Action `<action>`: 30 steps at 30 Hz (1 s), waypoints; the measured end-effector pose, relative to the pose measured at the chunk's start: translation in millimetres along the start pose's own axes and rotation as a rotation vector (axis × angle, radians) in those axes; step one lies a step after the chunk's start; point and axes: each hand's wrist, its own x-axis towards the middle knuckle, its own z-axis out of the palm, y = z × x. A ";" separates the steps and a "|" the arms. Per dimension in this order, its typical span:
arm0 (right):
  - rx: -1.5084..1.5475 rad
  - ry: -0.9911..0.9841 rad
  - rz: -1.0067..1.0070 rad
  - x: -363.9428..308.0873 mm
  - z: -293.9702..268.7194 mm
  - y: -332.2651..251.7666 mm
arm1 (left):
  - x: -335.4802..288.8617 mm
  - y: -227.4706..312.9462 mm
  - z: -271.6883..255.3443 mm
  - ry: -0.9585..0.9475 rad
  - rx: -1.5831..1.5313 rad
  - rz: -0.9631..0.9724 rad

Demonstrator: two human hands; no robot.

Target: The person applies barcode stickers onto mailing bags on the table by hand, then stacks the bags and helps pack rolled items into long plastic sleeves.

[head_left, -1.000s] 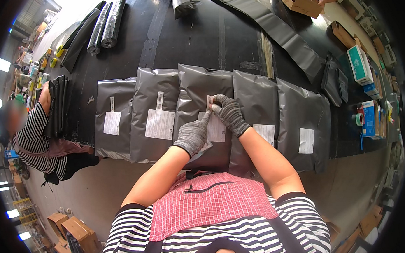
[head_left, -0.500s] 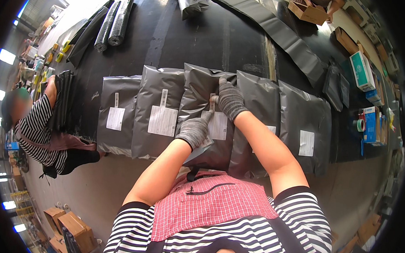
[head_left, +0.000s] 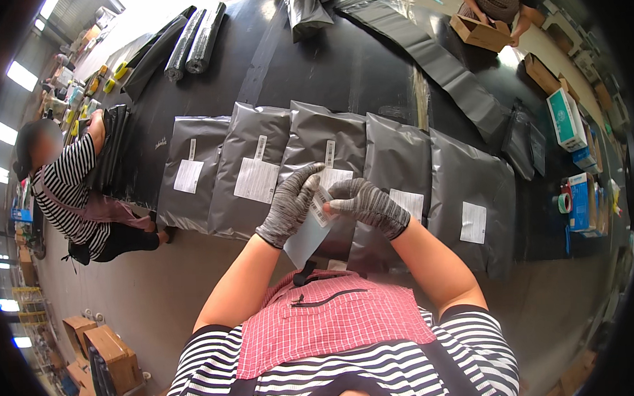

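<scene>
In my gloved left hand [head_left: 288, 208] is a light-blue-backed sheet of barcode stickers [head_left: 306, 242], its fingers closed on the upper part. My right hand [head_left: 375, 207], in a matching grey knit glove, has its thumb and fingertips pinched at the edge of a white barcode sticker [head_left: 321, 203] on that sheet. Both hands hover over the lower half of the middle grey plastic mailing bag [head_left: 322, 123]. That bag bears a narrow barcode strip [head_left: 329, 153] above a white label [head_left: 339, 175], partly covered by my hands.
Similar labelled bags lie to the left [head_left: 201, 141] and right [head_left: 464, 167] on the black table [head_left: 255, 77]. Wrapped rolls [head_left: 205, 39] and a long grey plastic strip [head_left: 424, 55] lie farther back. One co-worker [head_left: 68, 173] stands left; another handles a cardboard box [head_left: 479, 33] far right.
My right hand has left the top of the middle bag and come down beside the left. Both hands now meet at the sticker sheet. A barcode strip shows uncovered on that bag.
</scene>
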 end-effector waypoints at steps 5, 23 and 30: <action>0.015 0.158 0.066 -34.9 12.9 -17.6 | -15.1 27.5 -11.1 -0.277 -0.280 -0.365; -0.216 0.487 -0.088 -116.6 -16.1 -1.4 | -27.3 40.4 90.3 -0.112 0.057 -0.385; 0.110 0.374 0.027 -126.9 -79.6 14.6 | -8.3 40.1 147.4 -0.033 -0.194 -0.588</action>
